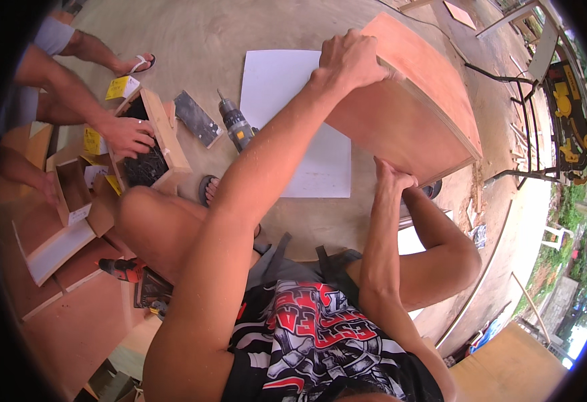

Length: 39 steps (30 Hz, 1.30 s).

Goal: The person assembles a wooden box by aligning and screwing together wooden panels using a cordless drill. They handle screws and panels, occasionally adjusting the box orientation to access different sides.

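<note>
A plywood box (401,127) is held up and tilted over the floor, in front of me and to the right. Its far side catches the light, and its interior is hidden. My left hand (350,60) grips the upper left corner, fingers closed over the edge. Down at the lower edge, my right hand (394,175) supports it, with the fingers partly behind the wood. Beneath the box lies a flat white panel (320,161). A cordless drill (236,126) rests on the floor left of that panel, beside a dark flat board (198,118).
At left, another person's hand (131,136) reaches into a wooden tray (163,127) of black screws. Small yellow boxes (120,88) stand around it. A red drill (122,269) lies by my left leg. A black metal frame (525,100) and yellow tool case (568,120) are at far right.
</note>
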{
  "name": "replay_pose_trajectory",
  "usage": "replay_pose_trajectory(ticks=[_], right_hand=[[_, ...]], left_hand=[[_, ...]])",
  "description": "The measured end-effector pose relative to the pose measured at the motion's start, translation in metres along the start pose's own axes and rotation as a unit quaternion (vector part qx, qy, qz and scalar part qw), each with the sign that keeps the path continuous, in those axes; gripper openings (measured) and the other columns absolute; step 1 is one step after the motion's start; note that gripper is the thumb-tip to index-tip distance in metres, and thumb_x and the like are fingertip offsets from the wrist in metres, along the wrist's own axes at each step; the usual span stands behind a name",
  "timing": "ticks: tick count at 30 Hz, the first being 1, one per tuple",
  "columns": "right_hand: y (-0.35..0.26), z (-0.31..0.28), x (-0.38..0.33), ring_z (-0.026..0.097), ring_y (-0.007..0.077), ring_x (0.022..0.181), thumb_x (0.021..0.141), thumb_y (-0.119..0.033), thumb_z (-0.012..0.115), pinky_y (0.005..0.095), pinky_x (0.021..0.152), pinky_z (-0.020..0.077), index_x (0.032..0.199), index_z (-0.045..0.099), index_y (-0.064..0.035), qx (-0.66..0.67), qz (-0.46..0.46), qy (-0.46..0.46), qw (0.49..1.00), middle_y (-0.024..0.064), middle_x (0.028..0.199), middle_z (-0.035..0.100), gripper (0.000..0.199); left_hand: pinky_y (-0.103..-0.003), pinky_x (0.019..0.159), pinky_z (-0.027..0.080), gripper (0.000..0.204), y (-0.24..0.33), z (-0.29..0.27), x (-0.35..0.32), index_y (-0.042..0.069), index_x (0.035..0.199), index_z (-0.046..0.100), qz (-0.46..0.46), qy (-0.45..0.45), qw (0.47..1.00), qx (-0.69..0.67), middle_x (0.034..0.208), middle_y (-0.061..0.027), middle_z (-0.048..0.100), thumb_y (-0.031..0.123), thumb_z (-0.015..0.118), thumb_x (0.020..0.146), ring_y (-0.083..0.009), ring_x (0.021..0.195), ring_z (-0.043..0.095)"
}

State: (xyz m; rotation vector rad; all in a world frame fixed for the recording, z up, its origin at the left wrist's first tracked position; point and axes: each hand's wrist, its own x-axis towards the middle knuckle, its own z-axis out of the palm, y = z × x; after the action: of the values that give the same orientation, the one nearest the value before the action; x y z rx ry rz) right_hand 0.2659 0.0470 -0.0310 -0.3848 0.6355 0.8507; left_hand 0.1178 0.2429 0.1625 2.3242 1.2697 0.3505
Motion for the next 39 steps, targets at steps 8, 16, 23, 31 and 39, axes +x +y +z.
replay_pose_trajectory(ticks=[8,16,23,31,39], right_hand=[[0.042,-0.017,-0.003,0.045,0.0384,0.136,0.081,-0.095,0.014,0.0644,0.106,0.04,0.147,0.047,-0.0119,0.044,0.007,0.016,0.999,0.0137,0.15,0.048,0.111],[0.046,-0.056,0.009,0.046,0.0353,0.136,0.084,-0.091,0.01,0.0598,0.105,0.045,0.151,0.042,-0.0169,0.024,0.009,0.057,0.998,0.0108,0.153,0.044,0.105],[0.046,-0.041,0.007,0.044,0.032,0.137,0.082,-0.094,0.013,0.0574,0.109,0.04,0.153,0.036,-0.018,-0.046,-0.08,0.042,0.995,0.0101,0.154,0.042,0.107],[0.029,-0.021,-0.007,0.043,0.0309,0.137,0.087,-0.089,0.028,0.0586,0.108,0.0389,0.153,0.035,-0.019,-0.088,-0.07,0.004,0.994,0.006,0.156,0.041,0.097],[-0.021,0.026,0.045,0.037,0.0222,0.143,0.098,-0.075,0.037,0.0347,0.115,0.0322,0.155,0.034,-0.0117,-0.256,-0.287,-0.157,0.91,0.0042,0.158,0.039,0.085]], left_hand=[[-0.046,0.09,0.053,0.086,-0.036,-0.006,-0.001,0.007,0.118,0.069,0.012,0.016,1.0,0.009,0.113,-0.0176,0.07,0.077,0.075,0.068,-0.0337,0.104,0.069],[-0.042,0.1,0.049,0.095,-0.097,0.064,-0.041,0.0,0.146,0.049,-0.096,0.144,0.918,-0.358,0.133,-0.0235,0.063,0.065,0.074,0.081,-0.0349,0.12,0.063],[-0.046,0.108,0.044,0.084,-0.072,0.065,-0.043,0.003,0.149,0.045,0.081,0.322,0.934,-0.131,0.144,-0.0317,0.049,0.057,0.07,0.09,-0.0446,0.132,0.051],[-0.045,0.102,0.049,0.051,-0.07,0.041,-0.025,-0.001,0.122,0.068,0.129,0.219,0.965,-0.06,0.133,-0.0213,0.063,0.044,0.064,0.098,-0.0413,0.123,0.059],[-0.047,0.102,0.047,0.043,-0.122,0.144,-0.11,0.002,0.122,0.068,-0.023,0.227,0.973,-0.043,0.134,-0.0216,0.061,0.039,0.058,0.102,-0.0423,0.127,0.055]])
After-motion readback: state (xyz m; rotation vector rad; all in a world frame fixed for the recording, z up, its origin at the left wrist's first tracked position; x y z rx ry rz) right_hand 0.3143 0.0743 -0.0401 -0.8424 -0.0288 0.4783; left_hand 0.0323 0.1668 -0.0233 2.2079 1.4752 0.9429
